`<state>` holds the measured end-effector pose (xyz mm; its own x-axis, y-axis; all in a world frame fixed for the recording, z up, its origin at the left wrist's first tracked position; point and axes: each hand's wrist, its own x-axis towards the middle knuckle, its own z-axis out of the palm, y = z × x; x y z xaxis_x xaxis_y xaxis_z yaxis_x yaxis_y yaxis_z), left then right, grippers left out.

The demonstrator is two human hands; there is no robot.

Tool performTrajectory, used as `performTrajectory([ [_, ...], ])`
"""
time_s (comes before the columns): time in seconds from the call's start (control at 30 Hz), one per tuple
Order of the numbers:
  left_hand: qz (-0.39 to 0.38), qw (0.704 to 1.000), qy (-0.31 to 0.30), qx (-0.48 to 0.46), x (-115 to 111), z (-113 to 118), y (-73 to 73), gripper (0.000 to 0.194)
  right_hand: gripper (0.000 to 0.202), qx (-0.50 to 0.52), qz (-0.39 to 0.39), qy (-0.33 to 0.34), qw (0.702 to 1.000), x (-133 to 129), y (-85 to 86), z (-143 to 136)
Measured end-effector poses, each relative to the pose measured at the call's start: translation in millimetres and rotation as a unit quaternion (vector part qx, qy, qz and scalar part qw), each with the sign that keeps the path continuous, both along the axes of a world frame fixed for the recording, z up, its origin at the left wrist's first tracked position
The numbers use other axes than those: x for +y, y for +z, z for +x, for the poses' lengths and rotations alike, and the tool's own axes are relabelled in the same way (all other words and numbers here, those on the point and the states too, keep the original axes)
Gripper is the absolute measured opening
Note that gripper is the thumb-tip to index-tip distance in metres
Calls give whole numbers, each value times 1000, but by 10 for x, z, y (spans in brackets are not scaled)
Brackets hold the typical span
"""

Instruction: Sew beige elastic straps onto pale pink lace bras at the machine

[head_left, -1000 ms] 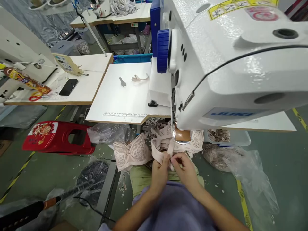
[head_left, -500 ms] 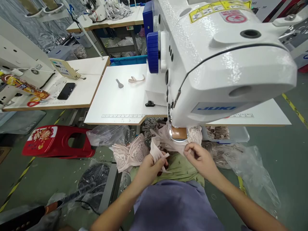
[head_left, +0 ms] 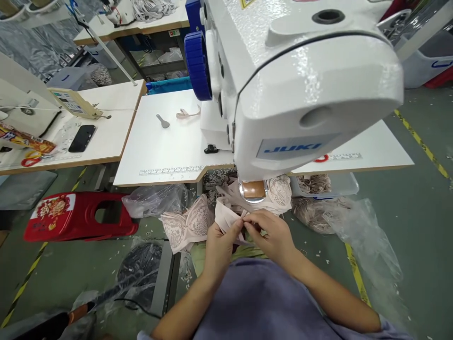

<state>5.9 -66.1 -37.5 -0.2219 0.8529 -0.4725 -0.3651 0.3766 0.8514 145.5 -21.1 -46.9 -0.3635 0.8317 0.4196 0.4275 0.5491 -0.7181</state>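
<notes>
My left hand [head_left: 218, 248] is closed on a pale pink bra band [head_left: 224, 216], thumb on top. Thumb and fingers of my right hand [head_left: 272, 232] pinch a narrow end of the same fabric, right against my left thumb. The exact spot between the fingertips is partly covered. Just left of my hands hangs a lace bra cup [head_left: 200, 217]. Another lace cup [head_left: 279, 191] lies beside the round metal and tan end of the sewing machine's arm [head_left: 254, 190]. Right above stands the white sewing machine head [head_left: 318, 85].
A white table [head_left: 170, 146] holds a grey teardrop-shaped tool [head_left: 163, 121] and a strap piece [head_left: 187, 114]. Red scissors handles [head_left: 321, 158] show at right. A clear bin [head_left: 348, 184] with fabric pieces stands below. A red stool [head_left: 81, 215] is at left.
My right hand has moved left and now meets my left hand at the fabric. The whole view has shifted, so the machine sits further left and higher.
</notes>
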Motion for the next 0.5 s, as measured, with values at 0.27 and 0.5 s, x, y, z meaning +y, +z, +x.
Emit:
performTrajectory([
  [0.27,17,984,-57,168,7,8,140,27,12,-9,-23,-4,1000,24,-11,63],
  [0.5,74,956,-114,259,-31,-33,74,25,13,-67,-26,73,995,118,75,151],
])
